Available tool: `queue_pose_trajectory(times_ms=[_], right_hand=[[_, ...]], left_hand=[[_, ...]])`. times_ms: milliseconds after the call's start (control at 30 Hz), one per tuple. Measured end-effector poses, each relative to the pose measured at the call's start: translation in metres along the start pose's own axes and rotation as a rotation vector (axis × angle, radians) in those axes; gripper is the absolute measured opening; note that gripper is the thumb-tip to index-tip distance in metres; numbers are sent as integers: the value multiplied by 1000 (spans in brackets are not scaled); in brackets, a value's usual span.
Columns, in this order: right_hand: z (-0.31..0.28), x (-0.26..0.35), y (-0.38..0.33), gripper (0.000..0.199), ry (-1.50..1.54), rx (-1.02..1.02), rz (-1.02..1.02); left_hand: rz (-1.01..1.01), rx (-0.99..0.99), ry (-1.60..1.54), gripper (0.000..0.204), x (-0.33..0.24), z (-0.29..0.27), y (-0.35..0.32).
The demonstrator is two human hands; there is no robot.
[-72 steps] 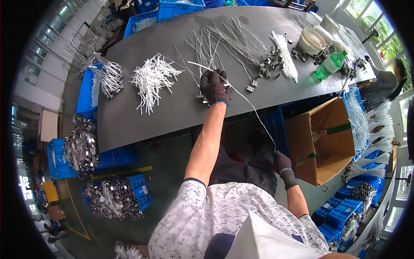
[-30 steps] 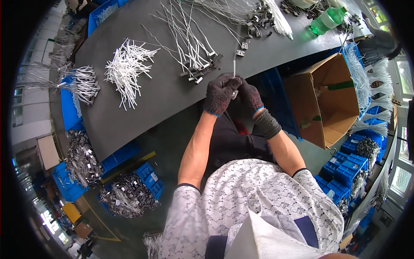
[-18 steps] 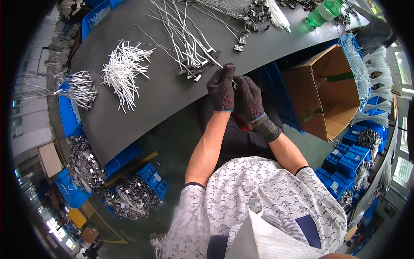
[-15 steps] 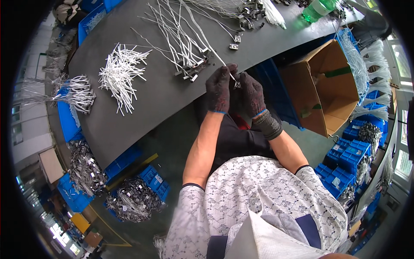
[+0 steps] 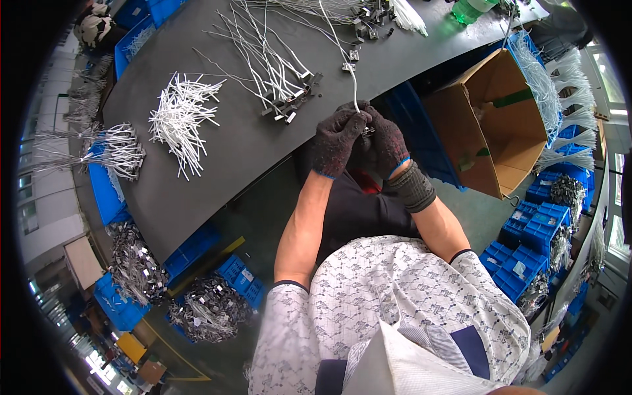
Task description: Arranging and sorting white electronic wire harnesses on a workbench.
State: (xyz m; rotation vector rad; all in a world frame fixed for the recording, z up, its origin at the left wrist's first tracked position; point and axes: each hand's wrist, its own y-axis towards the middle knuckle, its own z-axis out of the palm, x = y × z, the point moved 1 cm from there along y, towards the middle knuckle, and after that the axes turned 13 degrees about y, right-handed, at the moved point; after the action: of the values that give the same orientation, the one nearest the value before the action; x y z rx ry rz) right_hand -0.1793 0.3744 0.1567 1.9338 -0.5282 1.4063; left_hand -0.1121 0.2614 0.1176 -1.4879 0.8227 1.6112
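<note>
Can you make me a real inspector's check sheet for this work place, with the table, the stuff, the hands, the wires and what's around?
Surface: dark grey table, with several heaps on it.
Things in hand: white cord, running up from the gloves over the table; small metal piece between the hands, partly hidden.
Clutter: pile of short white sticks on the left; green bottle cut off by the top edge.
Hands: both gloved; left hand pinches the cord; right hand is close beside it, grip unclear.
Cables: thin wires, near dark and silver clips.
Surroundings: open cardboard box and blue crates on the right.
</note>
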Motion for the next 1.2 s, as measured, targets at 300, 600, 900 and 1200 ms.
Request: queue_pose_trajectory(times_ms=[300, 600, 900, 1200], right_hand=[[3, -45, 28, 31, -15, 40, -260], [1, -142, 105, 38, -474, -226, 245], [-4, -194, 125, 28, -678, -178, 258], [-60, -149, 16, 22, -93, -309, 222]], left_hand=[[-60, 7, 44, 24, -5, -36, 24], [-240, -254, 351, 27, 24, -113, 70], [-314, -924, 1166, 28, 61, -237, 69], [-733, -703, 1464, 53, 103, -333, 108]])
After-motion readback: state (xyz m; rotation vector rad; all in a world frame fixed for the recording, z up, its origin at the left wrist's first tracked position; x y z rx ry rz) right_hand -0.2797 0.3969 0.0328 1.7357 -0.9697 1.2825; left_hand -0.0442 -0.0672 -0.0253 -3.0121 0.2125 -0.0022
